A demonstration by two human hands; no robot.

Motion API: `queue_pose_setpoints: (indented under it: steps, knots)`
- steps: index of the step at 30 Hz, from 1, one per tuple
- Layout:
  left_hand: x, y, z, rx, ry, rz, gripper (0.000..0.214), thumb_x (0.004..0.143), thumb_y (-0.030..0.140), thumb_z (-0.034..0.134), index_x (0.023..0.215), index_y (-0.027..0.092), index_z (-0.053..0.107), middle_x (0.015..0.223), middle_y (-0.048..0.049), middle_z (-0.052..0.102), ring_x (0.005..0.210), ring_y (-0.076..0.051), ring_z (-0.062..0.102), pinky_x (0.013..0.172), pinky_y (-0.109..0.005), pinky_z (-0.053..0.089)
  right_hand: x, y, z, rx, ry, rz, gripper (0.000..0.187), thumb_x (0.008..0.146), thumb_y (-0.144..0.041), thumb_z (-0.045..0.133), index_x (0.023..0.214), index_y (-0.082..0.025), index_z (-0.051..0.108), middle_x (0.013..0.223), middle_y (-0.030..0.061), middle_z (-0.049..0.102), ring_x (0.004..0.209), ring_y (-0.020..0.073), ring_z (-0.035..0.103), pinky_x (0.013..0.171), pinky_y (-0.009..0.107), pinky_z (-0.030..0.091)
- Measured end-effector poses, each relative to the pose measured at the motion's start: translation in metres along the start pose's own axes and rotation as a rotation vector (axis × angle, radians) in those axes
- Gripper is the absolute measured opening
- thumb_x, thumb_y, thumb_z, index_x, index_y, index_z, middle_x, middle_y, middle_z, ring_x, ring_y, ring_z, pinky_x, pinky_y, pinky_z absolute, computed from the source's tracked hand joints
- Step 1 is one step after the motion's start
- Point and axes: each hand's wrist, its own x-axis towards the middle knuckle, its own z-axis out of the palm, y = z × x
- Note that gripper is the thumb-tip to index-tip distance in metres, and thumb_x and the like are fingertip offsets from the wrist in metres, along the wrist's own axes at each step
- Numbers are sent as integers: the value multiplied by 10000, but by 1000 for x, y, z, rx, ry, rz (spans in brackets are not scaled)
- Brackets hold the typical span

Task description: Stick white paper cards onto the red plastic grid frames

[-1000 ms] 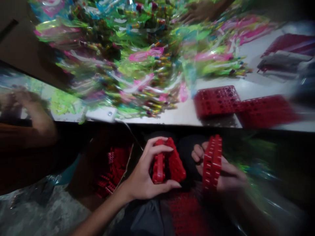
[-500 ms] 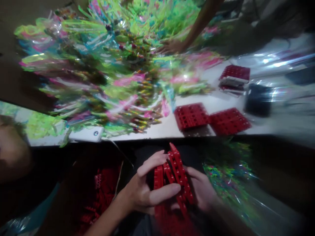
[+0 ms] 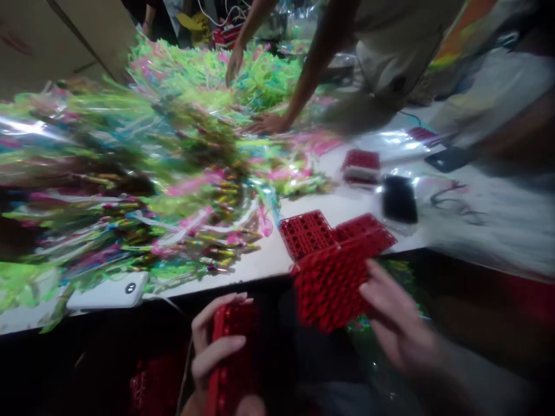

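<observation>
Two red plastic lattice panels sit in the hands: the left hand [image 3: 203, 361] has its fingers [image 3: 219, 346] clamped around one [image 3: 232, 370], and the right hand [image 3: 401, 326] presses blurred fingers [image 3: 381, 294] against the other [image 3: 329, 286]. Two more red panels [image 3: 306, 234] lie at the tabletop's [image 3: 260, 268] near edge, before a heap of cellophane strips [image 3: 173, 156] under a co-worker's hand [image 3: 266, 123].

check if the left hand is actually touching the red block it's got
Touching: the head view shows the left hand with its fingers curled around the red studded plastic block.

Glare is bouncing off the white table [image 3: 269, 260], shadow is swallowing the foreground, motion blur is smearing the right hand [image 3: 401, 329], and the edges are warping.
</observation>
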Motion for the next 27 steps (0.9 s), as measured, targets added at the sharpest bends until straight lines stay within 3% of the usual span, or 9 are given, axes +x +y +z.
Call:
queue_pose_setpoints:
  steps: [4, 7, 9, 11, 13, 16, 23, 25, 27]
  knots:
    - [12, 15, 25, -369, 213, -403, 595, 843, 866, 637, 1186, 380, 659, 1513, -59, 626, 1343, -410, 645, 1009, -595, 652, 42, -68, -30, -888, 346, -941, 613, 958, -414, 654, 1540, -225, 611, 1359, 153, 734, 1155, 351, 731, 1036, 564, 583]
    - [24, 28, 33, -625, 266, -774, 601, 831, 878, 628, 1157, 380, 712, 1401, -81, 730, 1262, -405, 711, 977, -567, 672, 61, -87, -37, -1526, 540, -1231, 637, 987, -367, 609, 1586, -152, 569, 1210, 196, 741, 1057, 382, 707, 883, 539, 614]
    - [34, 34, 34, -739, 280, -990, 601, 836, 879, 624, 1173, 399, 751, 1340, -83, 772, 1169, -393, 762, 910, -540, 697, 67, -75, -32, -1750, 479, -1223, 612, 1033, -312, 584, 1623, -163, 521, 1238, 194, 709, 1044, 354, 667, 829, 469, 599]
    - [44, 39, 35, -827, 271, -1107, 586, 861, 866, 617, 1192, 411, 782, 1302, -68, 799, 1097, -373, 794, 870, -509, 706, 68, -52, -24, -1870, 310, -1173, 568, 1066, -263, 544, 1623, -158, 509, 1336, 206, 661, 1094, 347, 616, 878, 469, 567]
    - [50, 43, 36, -903, 241, -1100, 583, 892, 851, 600, 1183, 392, 810, 1288, -60, 813, 1054, -351, 810, 877, -483, 702, 69, -29, -17, -1912, 164, -1129, 529, 1083, -272, 519, 1589, -119, 534, 1397, 234, 627, 1137, 365, 578, 921, 508, 539]
    - [53, 46, 39, -983, 222, -1031, 582, 926, 822, 590, 1169, 349, 827, 1280, -81, 819, 1058, -345, 815, 895, -474, 691, 73, -11, -16, -1876, 134, -1126, 533, 1087, -307, 520, 1573, -89, 539, 1420, 256, 613, 1130, 378, 567, 907, 531, 533]
    - [53, 44, 46, -1019, 242, -966, 563, 988, 756, 558, 1186, 284, 791, 1262, -137, 815, 1059, -345, 818, 909, -488, 678, 51, -27, -15, -1552, 137, -1160, 416, 1053, -247, 598, 1453, -136, 629, 1359, 190, 648, 1208, 360, 564, 1070, 537, 512]
    - [56, 44, 49, -1029, 206, -937, 578, 997, 755, 541, 1186, 262, 777, 1226, -148, 821, 996, -328, 827, 886, -463, 677, 29, -32, -6, -1339, -42, -1170, 399, 1039, -214, 614, 1435, -167, 622, 1342, 165, 651, 1245, 335, 575, 1112, 520, 485]
    - [59, 44, 54, -1042, 175, -923, 577, 1011, 746, 524, 1209, 257, 758, 1190, -140, 827, 957, -305, 829, 881, -441, 671, 8, -33, 5, -1178, -361, -1159, 461, 1018, -236, 661, 1468, -203, 570, 1407, 142, 632, 1340, 304, 552, 1173, 476, 453]
